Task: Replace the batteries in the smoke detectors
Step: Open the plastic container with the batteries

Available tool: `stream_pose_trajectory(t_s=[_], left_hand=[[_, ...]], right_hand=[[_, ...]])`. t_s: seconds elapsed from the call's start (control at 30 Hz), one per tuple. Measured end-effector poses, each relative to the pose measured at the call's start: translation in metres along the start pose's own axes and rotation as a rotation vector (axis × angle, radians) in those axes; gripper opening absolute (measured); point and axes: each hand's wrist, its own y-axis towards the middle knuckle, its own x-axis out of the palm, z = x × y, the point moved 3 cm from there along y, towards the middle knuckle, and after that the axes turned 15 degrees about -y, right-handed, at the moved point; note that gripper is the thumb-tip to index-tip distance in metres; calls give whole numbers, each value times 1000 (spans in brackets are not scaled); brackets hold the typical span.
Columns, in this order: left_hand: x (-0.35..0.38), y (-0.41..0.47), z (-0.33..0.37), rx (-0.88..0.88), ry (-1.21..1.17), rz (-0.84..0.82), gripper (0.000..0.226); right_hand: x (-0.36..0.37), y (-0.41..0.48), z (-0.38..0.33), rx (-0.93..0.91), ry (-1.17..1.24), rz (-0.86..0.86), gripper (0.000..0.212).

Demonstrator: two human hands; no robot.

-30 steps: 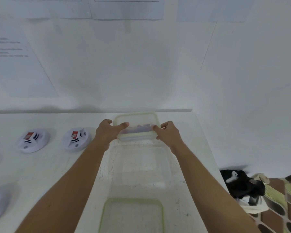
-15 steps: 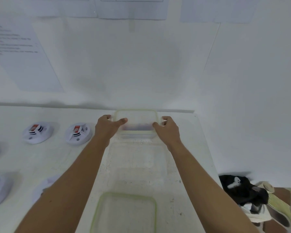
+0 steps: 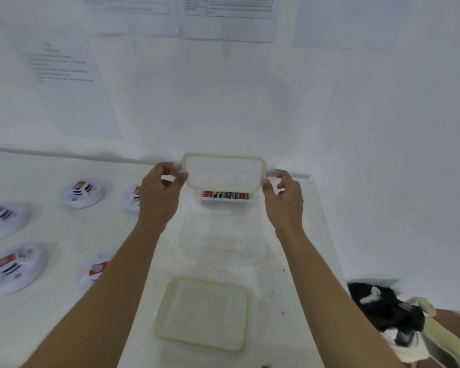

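Observation:
A clear lid with a green rim (image 3: 223, 171) is lifted and tilted above a small clear box (image 3: 225, 203) at the back of the white table. My left hand (image 3: 162, 191) pinches the lid's left tab and my right hand (image 3: 284, 193) pinches its right tab. Inside the uncovered box lies a row of batteries (image 3: 225, 195). Several white smoke detectors with red labels sit on the left: one (image 3: 83, 193) at the back, one (image 3: 132, 198) partly behind my left wrist, others (image 3: 16, 266) nearer.
A larger clear container (image 3: 225, 239) stands between my forearms, and its green-rimmed lid (image 3: 202, 313) lies flat nearer to me. The table (image 3: 298, 274) ends at right, where dark and pale cloth items (image 3: 388, 312) lie below. Papers hang on the wall behind.
Both hands have lifted the lid off the small box and tilted it up, exposing the batteries. The view has shifted right, showing more detectors on the left.

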Motion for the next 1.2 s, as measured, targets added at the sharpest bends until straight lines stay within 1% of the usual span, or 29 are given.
stream_pose_trajectory(t_s=[0.13,0.17,0.23,0.3,0.37,0.4,0.43,0.47,0.5,0.57,0.63,0.7,0.77,0.9,1.03,1.2], left_hand=[[-15,-22,6,-53,-272,-72,7],[-20,-27,7,-83,-322,-76,12],[-28,-38,10,-182,-476,-58,23],[-39,-48,12,-278,-608,-17,27],[-53,-60,9,-274,-556,-14,23],[-60,-66,6,-254,-458,-21,17],[-66,-74,3,-240,-360,-30,13],[-70,-82,1,-229,-266,-32,17],[-74,-90,-1,-222,-196,-28,25],[-80,-104,-3,-220,-121,-25,40],[-84,-116,-5,-241,-60,-40,47],[-88,-126,-8,-251,19,-72,45],[-92,-136,-9,-239,109,-114,41],[-96,-149,-13,-131,335,-192,38],[-99,-163,-25,-140,396,-237,40],[-99,-171,-36,-139,416,-252,40]], right_hand=[[-5,-31,-9,-24,62,47,16],[-6,-39,-10,-12,103,37,20],[-9,-56,-12,65,246,-17,34],[-9,-71,-15,175,427,-82,39],[-9,-87,-15,248,543,-116,31],[-9,-96,-15,262,553,-126,23],[-9,-105,-13,262,511,-128,15],[-9,-115,-10,246,435,-129,8],[-9,-125,-7,224,339,-123,11],[-10,-144,-1,196,202,-108,30],[-10,-161,4,199,135,-136,47],[-10,-175,10,208,71,-178,50],[-11,-187,15,205,-11,-211,47],[-12,-202,22,167,-161,-230,43],[-4,-207,37,131,-441,-221,46],[4,-215,52,103,-564,-247,50]])
